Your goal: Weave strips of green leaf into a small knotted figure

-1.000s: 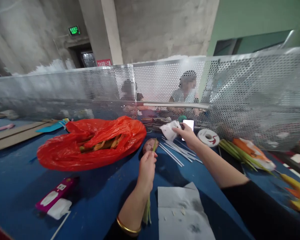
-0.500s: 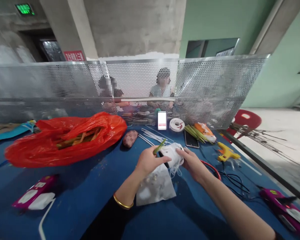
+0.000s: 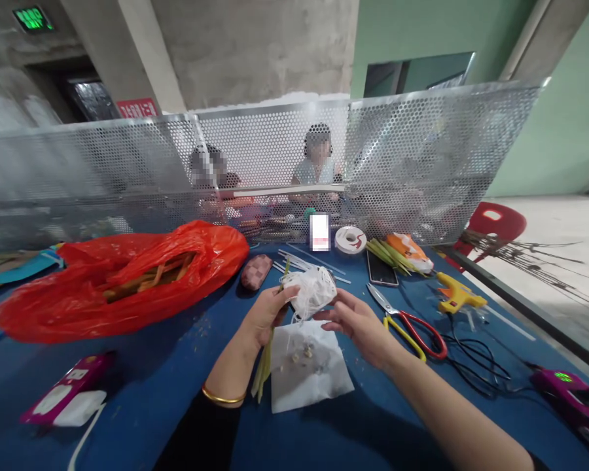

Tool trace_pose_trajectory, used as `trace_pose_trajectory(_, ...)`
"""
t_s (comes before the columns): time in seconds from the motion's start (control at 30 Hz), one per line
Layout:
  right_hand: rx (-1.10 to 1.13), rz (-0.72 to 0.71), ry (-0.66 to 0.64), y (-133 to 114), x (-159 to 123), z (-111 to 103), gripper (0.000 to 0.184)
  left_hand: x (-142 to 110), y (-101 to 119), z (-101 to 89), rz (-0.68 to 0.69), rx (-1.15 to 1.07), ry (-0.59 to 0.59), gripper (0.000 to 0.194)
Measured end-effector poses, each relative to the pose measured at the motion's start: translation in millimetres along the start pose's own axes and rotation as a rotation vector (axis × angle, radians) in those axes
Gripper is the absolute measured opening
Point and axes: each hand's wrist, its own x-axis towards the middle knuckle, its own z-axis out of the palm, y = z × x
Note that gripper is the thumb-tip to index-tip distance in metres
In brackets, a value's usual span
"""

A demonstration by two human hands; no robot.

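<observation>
My left hand (image 3: 269, 313) is closed on a bundle of white string (image 3: 310, 291), its thumb pressed on the near side. Thin green strips (image 3: 262, 371) stick out of the same hand, above and below. Against the right edge of the bundle rest fingertips of my right hand (image 3: 356, 327); its fingers are spread and do not wrap round the string. Below both hands lies a pale sheet (image 3: 309, 386) with a few small yellowish bits (image 3: 302, 354) on it. Scissors (image 3: 402, 322) with red and yellow handles lie beside my right hand.
A red plastic bag (image 3: 78, 314) with brown dried material fills the left. Behind are a patterned pouch (image 3: 256, 273), white sticks (image 3: 299, 260), a ribbon roll (image 3: 351, 241) and a phone (image 3: 383, 269). A yellow glue gun (image 3: 459, 294) lies right. Two people sit behind the perforated screen (image 3: 269, 144).
The string bundle has moved left and turned in my hands. My right hand has loosened its hold. The green strips now hang below my left hand, and the scissors show fully.
</observation>
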Motion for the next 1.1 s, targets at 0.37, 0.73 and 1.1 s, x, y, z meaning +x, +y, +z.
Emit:
trace_pose_trajectory(0.37,-0.140,-0.019,0.198,-3.5,14.0,14.0,0.043,-3.2,-0.1,12.8,0.275,0.056,-0.082,0.062)
trace_pose_trajectory(0.73,-0.264,-0.032,0.093,7.8,15.7,5.2,0.022,-2.0,0.1,5.2,0.074,0.006,0.014,0.053)
trace_pose_trajectory(1.1,-0.571,-0.278,0.309,0.7,14.1,-19.0,0.026,-2.6,3.4,7.7,0.128,-0.048,0.099,0.046)
